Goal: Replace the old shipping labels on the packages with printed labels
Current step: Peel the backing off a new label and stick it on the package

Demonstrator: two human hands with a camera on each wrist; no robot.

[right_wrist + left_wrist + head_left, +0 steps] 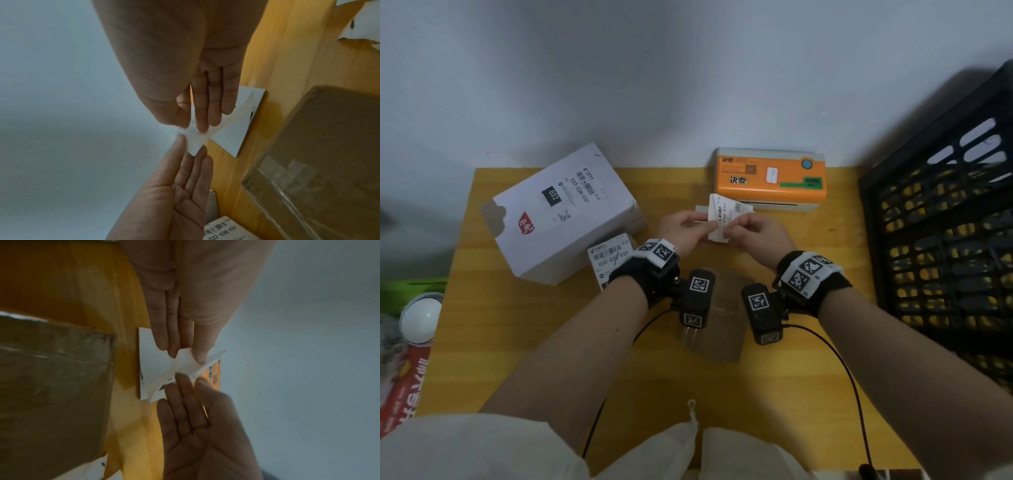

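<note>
Two hands, the left hand [681, 229] and the right hand [756, 233], meet at the middle of the frame. There are two packages: one white box [561, 216] at left and one brown parcel [722, 329] below the hands. Three printed labels show: one [582, 186] on the box, one loose label [607, 255] beside it, one held label [719, 212]. One orange printer [770, 178] and one black crate [941, 219] stand at right.

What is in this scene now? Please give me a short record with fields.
activity: peeling a printed label from its backing
left hand: pinches one layer
right hand: pinches the other layer
white box: left on the table, label on top
brown package: below the wrists
label printer: orange, by the wall
loose label: beside the white box
</note>
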